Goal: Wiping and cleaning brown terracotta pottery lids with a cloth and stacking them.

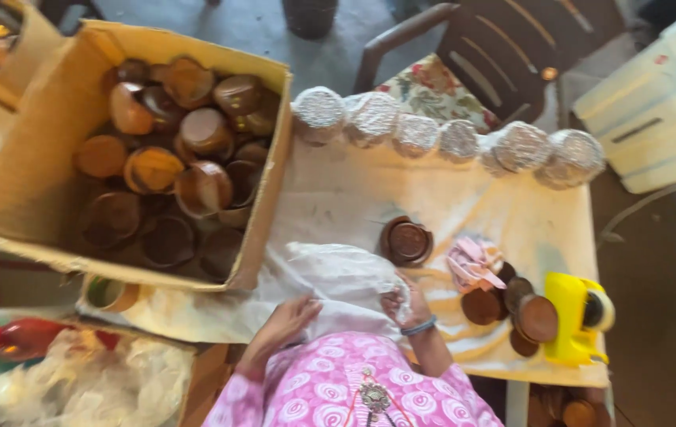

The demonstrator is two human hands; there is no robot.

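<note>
My left hand (285, 323) rests flat on a white cloth or thin plastic bag (338, 277) lying at the table's near edge. My right hand (401, 304), with a blue bangle on the wrist, pinches the same white bag at its right side. Just beyond the bag sits a small brown clay bowl with a lid (407, 241). To the right lie a pink ribbon bundle (472, 263) and several brown clay lids (532, 316).
A big cardboard box (37, 182) full of brown clay pots stands at the left. A row of foil-covered pots (441, 138) lines the table's far edge. A yellow tape dispenser (579, 316) sits at the right. A dark wooden chair (504, 47) stands behind.
</note>
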